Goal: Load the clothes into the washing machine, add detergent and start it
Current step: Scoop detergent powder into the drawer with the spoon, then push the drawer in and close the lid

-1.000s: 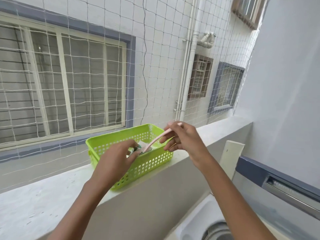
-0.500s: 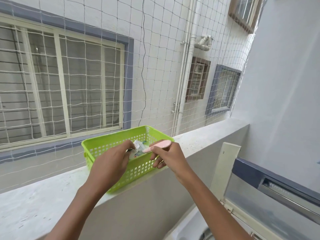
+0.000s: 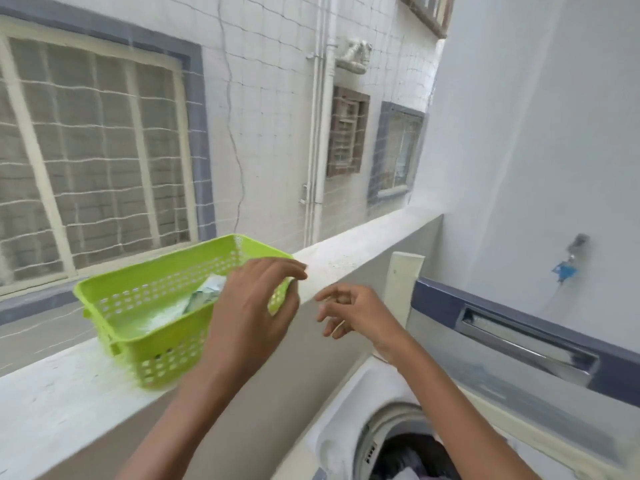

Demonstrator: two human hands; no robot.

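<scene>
The fingers (image 3: 284, 268) of my left hand (image 3: 252, 306) were loosely curled and held nothing. They hovered over the right end of the green basket (image 3: 156, 261). My right hand (image 3: 353, 311) hung in the air just beside it, out past the basket's end, and its fingers were also slack and empty as far as the blur let me tell. The detergent packet (image 3: 207, 294), as I took it to be, lay inside the basket, tilted against the floor and the far wall. It was close to the left of my left hand but not touching it. The basket sat on the ledge (image 3: 52, 403).

Below my right arm the washing machine (image 3: 332, 427) stood with its lid (image 3: 519, 341) raised and dark clothes (image 3: 412, 459) in the drum. I judged the loading done and the detergent step in hand or just finishing; I could not tell whether any powder had gone in. The next move would call either for gripping the packet and carrying it over the drum, or for lowering the lid and finding the controls.
</scene>
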